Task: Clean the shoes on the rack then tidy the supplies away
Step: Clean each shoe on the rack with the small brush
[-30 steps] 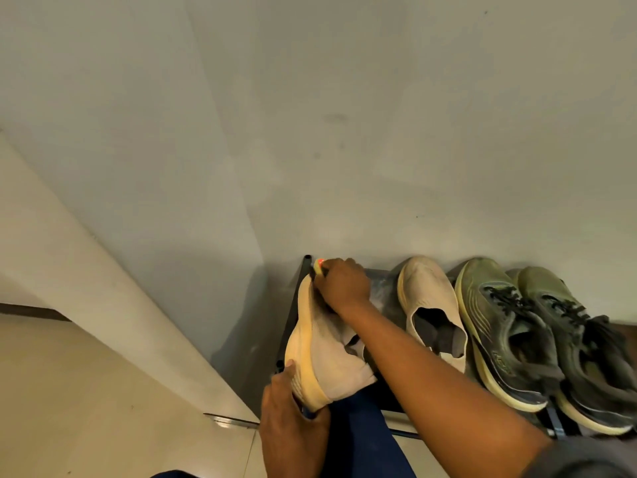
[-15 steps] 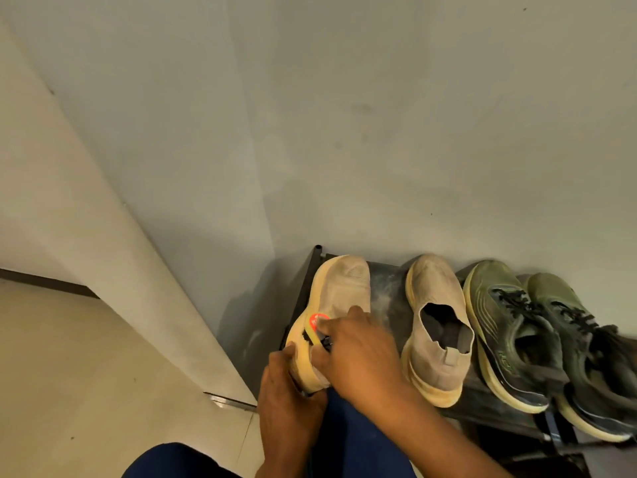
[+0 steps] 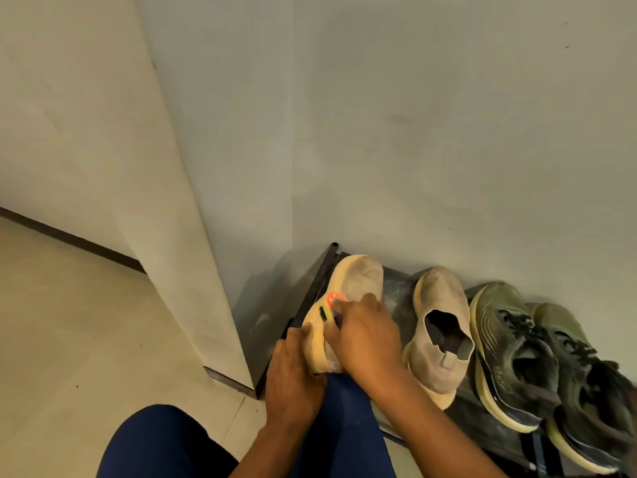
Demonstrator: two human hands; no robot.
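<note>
Fingers of the left hand (image 3: 295, 369) curl round the heel end of the beige slip-on shoe (image 3: 348, 298), thumb on its pale yellow sole edge, and grip it firmly. Those of the right hand (image 3: 367, 339) are bent down over the shoe's upper, closed on a small tool with an orange-red end (image 3: 335, 299) that pokes out just beyond the knuckles; whether it is a brush or a cloth-wrapped stick cannot be told from here. The shoe is tipped on its side, sole edge turned left, heel pulled off the front of the dark rack (image 3: 319, 288) and over the person's blue-clad knee, toe resting at the rack's left end.

By my reading, the step in hand is scrubbing this first shoe, so the cleaning looks to be at an early stage. Its mate (image 3: 437, 332) stands upright just beside it, and a pair of olive lace-up trainers (image 3: 517, 353) sits further right, touching one another. None of these three is being handled.

Next the tool probably needs working along the side wall and sole rim while the left hand keeps the shoe from twisting. After that the shoe wants setting back flat beside its mate. No supplies other than the tool are in view.
</note>
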